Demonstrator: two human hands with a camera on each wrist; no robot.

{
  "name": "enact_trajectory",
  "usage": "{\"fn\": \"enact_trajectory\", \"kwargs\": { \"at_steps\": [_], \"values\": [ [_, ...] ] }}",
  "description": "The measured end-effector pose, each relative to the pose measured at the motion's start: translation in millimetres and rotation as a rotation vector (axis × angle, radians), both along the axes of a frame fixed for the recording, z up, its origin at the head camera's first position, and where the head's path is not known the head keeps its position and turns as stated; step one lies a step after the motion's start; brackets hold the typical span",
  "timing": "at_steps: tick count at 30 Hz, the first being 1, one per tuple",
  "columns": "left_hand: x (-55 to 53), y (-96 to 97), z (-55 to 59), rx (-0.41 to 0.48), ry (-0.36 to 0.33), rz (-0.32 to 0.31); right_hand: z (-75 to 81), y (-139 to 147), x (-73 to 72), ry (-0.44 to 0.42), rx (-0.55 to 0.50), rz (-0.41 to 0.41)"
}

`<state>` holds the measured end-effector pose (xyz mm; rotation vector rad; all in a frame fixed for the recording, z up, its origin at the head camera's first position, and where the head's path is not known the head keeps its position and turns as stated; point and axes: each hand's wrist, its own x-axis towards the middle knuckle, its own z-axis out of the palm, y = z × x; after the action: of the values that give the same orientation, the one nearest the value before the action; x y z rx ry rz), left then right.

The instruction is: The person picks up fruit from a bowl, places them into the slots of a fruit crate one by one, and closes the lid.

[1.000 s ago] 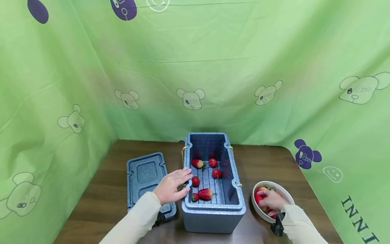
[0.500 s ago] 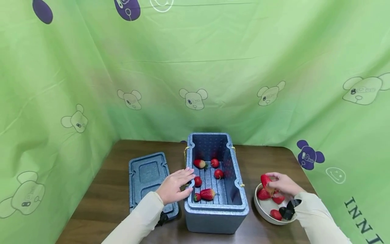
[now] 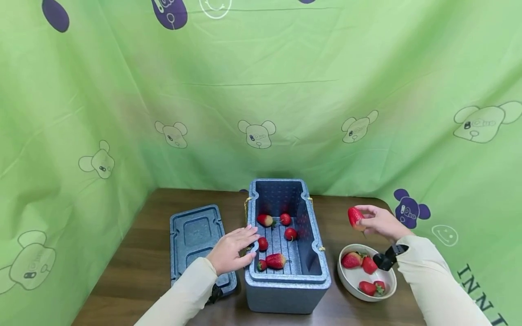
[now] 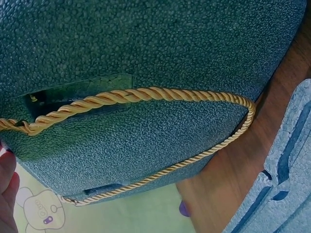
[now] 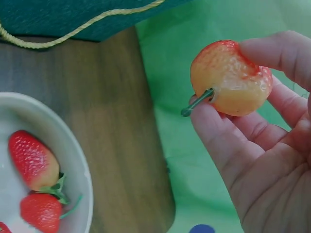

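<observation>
Between thumb and fingers, my right hand (image 3: 379, 222) pinches a strawberry (image 3: 356, 218) above the far side of a white bowl (image 3: 345, 280). In the right wrist view the held strawberry (image 5: 228, 80) shows a pale yellowish end with a short green stem. Several strawberries (image 3: 351, 260) lie in the bowl. My left hand (image 3: 233, 250) rests with extended fingers on the left rim of a blue foam box (image 3: 287, 296). Inside the box lie several strawberries (image 3: 275, 261), some large, some small and round. The left wrist view shows only a bit of the left fingers (image 4: 7, 177).
A blue foam lid (image 3: 197, 231) lies on the wooden table (image 3: 134, 271) left of the box, partly under my left forearm. Twisted gold cord (image 4: 160, 94) runs along the box's side. A green printed curtain (image 3: 285, 99) hangs behind the table.
My right hand has risen out of the bowl with a strawberry and moved up toward the back of the table. The left hand has stayed at the box rim.
</observation>
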<state>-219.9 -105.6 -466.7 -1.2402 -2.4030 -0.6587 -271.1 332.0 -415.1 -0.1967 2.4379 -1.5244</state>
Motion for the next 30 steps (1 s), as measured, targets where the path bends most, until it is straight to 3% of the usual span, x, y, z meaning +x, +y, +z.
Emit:
{"fn": "enact_trajectory", "kwargs": {
  "at_steps": [9, 16, 22, 30],
  "values": [
    [-0.8, -2.0, 1.2, -0.035, -0.032, 0.009, 5.9, -12.0, -8.8, 0.039, -0.094, 0.031],
    [-1.8, -1.9, 0.8, -0.039, -0.061, -0.003, 15.6, -23.1, -16.7, 0.081, 0.0, 0.048],
    [-1.7, 0.0, -0.2, -0.055, -0.044, -0.005, 22.1, -26.0, -27.5, 0.1, 0.106, 0.079],
    [-3.4, -0.2, 1.9, -0.072, -0.012, 0.005, 25.5, -50.4, -49.0, 0.117, 0.154, 0.139]
  ]
}}
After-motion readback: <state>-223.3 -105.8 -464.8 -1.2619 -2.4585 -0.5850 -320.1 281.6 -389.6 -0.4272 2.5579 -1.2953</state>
